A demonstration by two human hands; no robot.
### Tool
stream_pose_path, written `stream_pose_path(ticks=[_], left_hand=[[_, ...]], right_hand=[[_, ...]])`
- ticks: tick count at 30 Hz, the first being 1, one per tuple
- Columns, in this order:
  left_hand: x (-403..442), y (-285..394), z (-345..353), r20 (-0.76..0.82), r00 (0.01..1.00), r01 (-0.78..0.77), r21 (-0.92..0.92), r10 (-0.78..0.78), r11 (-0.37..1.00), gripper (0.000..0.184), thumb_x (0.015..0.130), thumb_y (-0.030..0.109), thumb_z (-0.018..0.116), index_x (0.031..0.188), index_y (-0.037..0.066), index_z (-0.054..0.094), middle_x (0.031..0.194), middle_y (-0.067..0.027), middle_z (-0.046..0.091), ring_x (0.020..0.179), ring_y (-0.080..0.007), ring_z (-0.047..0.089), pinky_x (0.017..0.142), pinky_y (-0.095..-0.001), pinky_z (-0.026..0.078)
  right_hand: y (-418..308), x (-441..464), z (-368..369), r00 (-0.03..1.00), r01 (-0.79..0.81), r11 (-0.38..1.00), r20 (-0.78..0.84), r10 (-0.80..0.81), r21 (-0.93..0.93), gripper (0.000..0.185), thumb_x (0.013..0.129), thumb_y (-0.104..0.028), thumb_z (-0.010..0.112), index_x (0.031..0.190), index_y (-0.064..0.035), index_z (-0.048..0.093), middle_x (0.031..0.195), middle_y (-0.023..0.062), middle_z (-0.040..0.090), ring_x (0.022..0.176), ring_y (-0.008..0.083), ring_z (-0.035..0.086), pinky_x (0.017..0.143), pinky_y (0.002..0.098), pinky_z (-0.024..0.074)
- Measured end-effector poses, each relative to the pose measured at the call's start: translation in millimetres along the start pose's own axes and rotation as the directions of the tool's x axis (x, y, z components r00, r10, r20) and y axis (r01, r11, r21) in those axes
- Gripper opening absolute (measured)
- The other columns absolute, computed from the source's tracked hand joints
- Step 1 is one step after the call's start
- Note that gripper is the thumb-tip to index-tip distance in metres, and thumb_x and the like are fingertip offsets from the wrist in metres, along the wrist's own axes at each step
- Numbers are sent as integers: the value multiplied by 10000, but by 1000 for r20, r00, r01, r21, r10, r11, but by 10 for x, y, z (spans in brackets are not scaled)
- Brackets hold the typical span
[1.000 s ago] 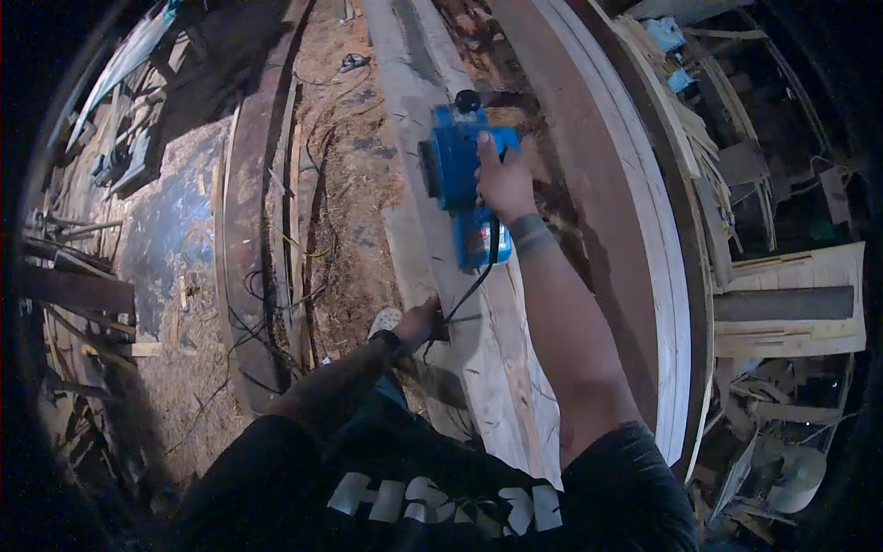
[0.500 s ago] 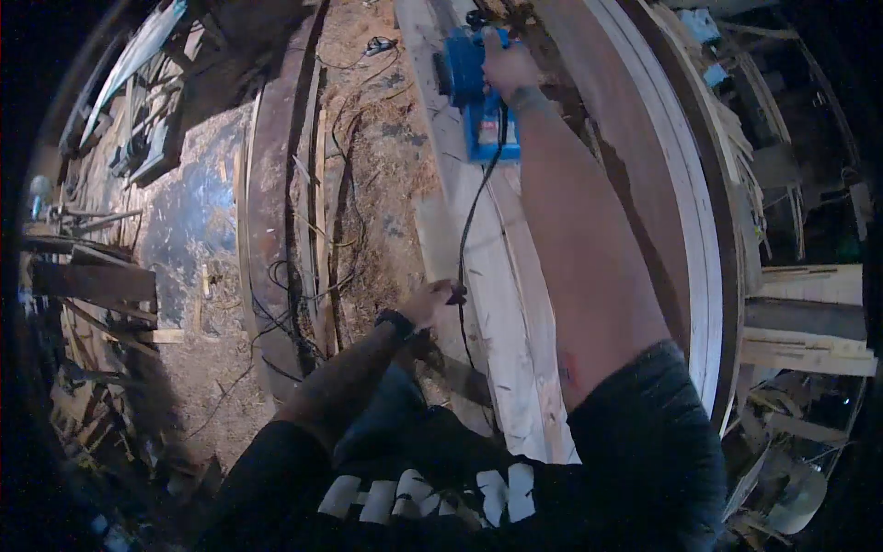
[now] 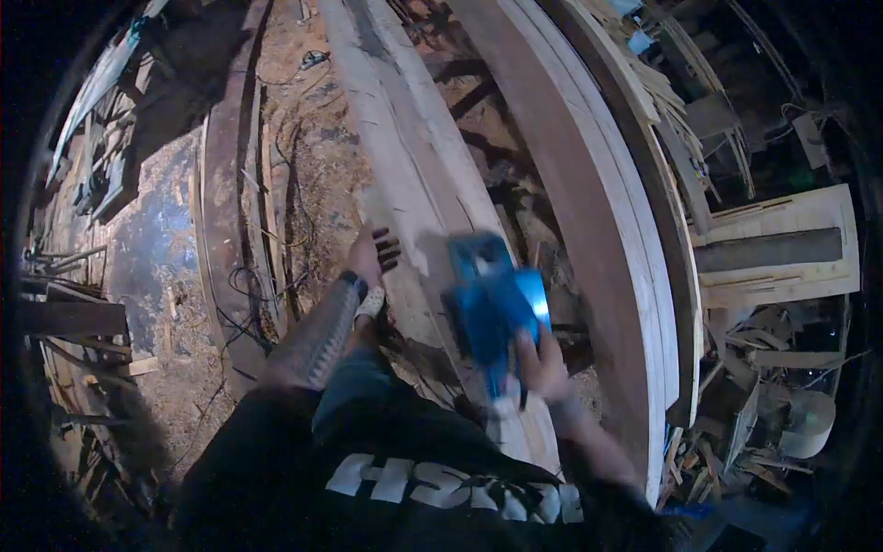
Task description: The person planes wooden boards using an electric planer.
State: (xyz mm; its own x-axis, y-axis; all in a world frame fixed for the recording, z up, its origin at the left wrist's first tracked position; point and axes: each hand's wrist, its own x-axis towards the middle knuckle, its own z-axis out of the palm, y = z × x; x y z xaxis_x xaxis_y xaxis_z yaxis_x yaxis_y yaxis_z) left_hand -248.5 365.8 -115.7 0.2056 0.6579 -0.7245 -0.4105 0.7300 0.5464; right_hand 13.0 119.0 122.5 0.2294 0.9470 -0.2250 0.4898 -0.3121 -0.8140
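Observation:
A blue electric hand planer [image 3: 492,299], somewhat smeared by motion, is over a long pale plank [image 3: 418,156] close in front of my body. My right hand [image 3: 543,363] is wrapped round its rear handle. Whether the planer's sole touches the wood I cannot tell. To the left of the plank my left hand [image 3: 371,256] has its fingers spread and holds nothing. It hovers by the plank's left edge, with a dark band on the wrist.
A brown beam [image 3: 552,138] and pale boards [image 3: 635,212] run along the right. Sawdust covers the floor [image 3: 322,147], where black cables [image 3: 244,285] lie. Another beam [image 3: 225,202] stands left. Scrap wood [image 3: 782,386] is piled at the right.
My right hand has drawn the planer back from the far part of the plank toward my body. My left hand's fingers have spread and no longer are by the cord. The view has shifted right.

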Motion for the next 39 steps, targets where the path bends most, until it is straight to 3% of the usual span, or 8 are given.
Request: stream_pose_path(ticks=[3, 11, 17, 22, 26, 31, 37, 39], left_hand=[[187, 106, 453, 81, 993, -70, -162, 84, 984, 602, 1088, 591, 411, 1399, 110, 597, 1212, -97, 708, 1039, -223, 692, 904, -396, 569], [724, -158, 505, 67, 933, -321, -292, 354, 901, 621, 1095, 570, 414, 1462, 89, 554, 1362, -79, 634, 1264, -261, 595, 1089, -403, 481], [864, -124, 396, 116, 974, -145, -350, 197, 925, 667, 1071, 643, 413, 1441, 108, 563, 1243, -69, 667, 1096, -237, 653, 985, -405, 528], [-82, 308, 477, -48, 998, -30, 170, 39, 985, 569, 1080, 621, 411, 1218, 121, 643, 908, -57, 659, 858, -183, 609, 735, -340, 478], [381, -199, -745, 139, 954, -294, 615, 266, 731, 562, 1077, 556, 432, 1303, 73, 611, 909, -91, 657, 863, -228, 627, 788, -403, 516], [393, -977, -2912, 168, 985, -168, 986, -30, -4, 445, 1076, 376, 435, 1403, 99, 557, 877, -163, 690, 787, -338, 673, 701, -484, 543], [-172, -1372, -4158, -2, 980, -32, 986, -200, -166, 414, 1079, 246, 446, 1458, 92, 510, 853, -215, 704, 721, -419, 699, 626, -548, 556], [-252, -1223, -4184, 43, 985, -74, 979, -164, -188, 393, 1078, 271, 456, 1421, 94, 528, 893, -217, 691, 745, -428, 694, 640, -556, 552]], right_hand=[[888, -1357, -412, 955, -265, 960, 164, 248, 90, 535, 1073, -336, 543, 1425, 60, 468, 1076, 218, 672, 951, 332, 657, 873, 458, 519], [2109, -3000, -644, 996, -90, 989, -38, 86, -118, 652, 1028, -226, 585, 1527, 135, 372, 1238, 304, 642, 1112, 432, 633, 1005, 487, 492], [641, -231, -151, 998, -63, 987, 22, 60, 151, 406, 1091, -288, 544, 1329, 41, 544, 894, 110, 652, 786, 203, 608, 706, 390, 504], [-251, 1522, 309, 998, 46, 993, -38, -42, 108, 474, 1076, -439, 594, 1129, 31, 627, 776, 78, 664, 699, 174, 631, 636, 367, 493], [-678, 2390, 623, 992, 125, 975, -28, -121, 183, 493, 1069, -496, 586, 1071, -5, 615, 742, 65, 627, 577, 157, 599, 531, 342, 487], [-1101, 3161, 833, 992, 127, 975, -38, -123, 183, 526, 1045, -548, 604, 1051, -22, 604, 723, 55, 609, 535, 145, 585, 492, 331, 492], [-1170, 4355, 1145, 989, 133, 983, -78, -124, 126, 570, 1028, -575, 608, 1020, -6, 635, 756, 88, 654, 578, 175, 627, 530, 358, 522], [-1390, 4530, 1194, 965, 225, 974, -135, -224, -9, 753, 1024, -643, 533, 997, 93, 686, 870, 246, 722, 837, 350, 725, 793, 491, 553]])
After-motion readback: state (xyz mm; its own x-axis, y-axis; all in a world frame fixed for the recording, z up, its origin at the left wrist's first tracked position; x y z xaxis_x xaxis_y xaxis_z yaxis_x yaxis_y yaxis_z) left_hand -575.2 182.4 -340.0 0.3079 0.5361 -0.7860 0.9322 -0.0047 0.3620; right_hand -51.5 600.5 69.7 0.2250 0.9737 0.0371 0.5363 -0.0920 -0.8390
